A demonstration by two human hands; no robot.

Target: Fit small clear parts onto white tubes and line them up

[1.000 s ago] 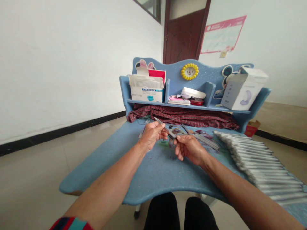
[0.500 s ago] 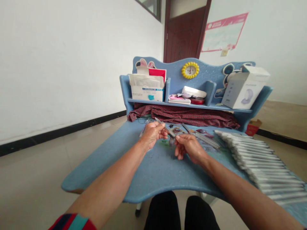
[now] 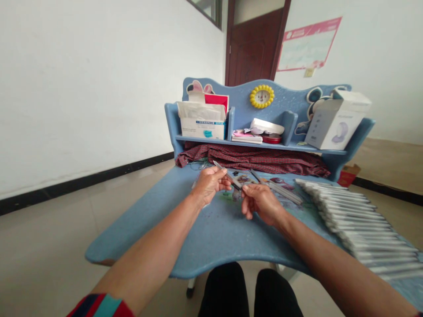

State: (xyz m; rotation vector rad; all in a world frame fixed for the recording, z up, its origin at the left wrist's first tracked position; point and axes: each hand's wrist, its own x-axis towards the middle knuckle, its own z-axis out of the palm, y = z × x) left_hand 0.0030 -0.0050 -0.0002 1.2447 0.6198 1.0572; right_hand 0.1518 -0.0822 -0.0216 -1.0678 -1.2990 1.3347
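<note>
Over the middle of a blue desk, my left hand pinches a thin grey pen that slants up to the left. My right hand is closed at the pen's dark lower tip, fingertips pressed together on it. Whether a small part sits between those fingertips I cannot make out. Just right of my right hand, several loose grey pens lie on the desk.
A long row of grey pens lies along the desk's right side. Red plaid cloth is bunched under the shelf. On the shelf stand a white box, books, a yellow clock and a white carton.
Both hands stay at the pen with only slight finger movement. The view shifted a little.
</note>
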